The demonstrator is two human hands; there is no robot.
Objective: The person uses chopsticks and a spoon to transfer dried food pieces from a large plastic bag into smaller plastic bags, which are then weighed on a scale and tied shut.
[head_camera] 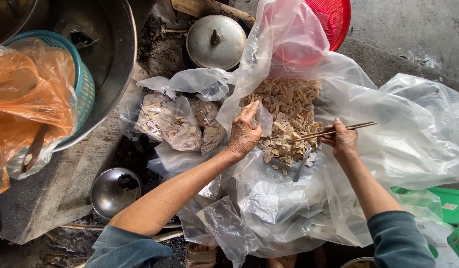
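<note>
A heap of pale beige chips (pixel 289 111) lies inside a large clear plastic bag (pixel 408 144) spread wide open. My left hand (pixel 244 131) grips a small clear bag (pixel 263 119) at the heap's left edge. My right hand (pixel 343 139) holds a pair of wooden chopsticks (pixel 333 131) whose tips reach into the chips. Two small clear bags filled with chips (pixel 172 121) lie to the left of my left hand.
A metal pot lid (pixel 215 40) and a red basket (pixel 333 17) lie beyond the heap. At left are a teal basket (pixel 83 84) lined with orange plastic, a big dark wok (pixel 115 54) and a small steel bowl (pixel 113 193). Green trays (pixel 453 203) stand at right.
</note>
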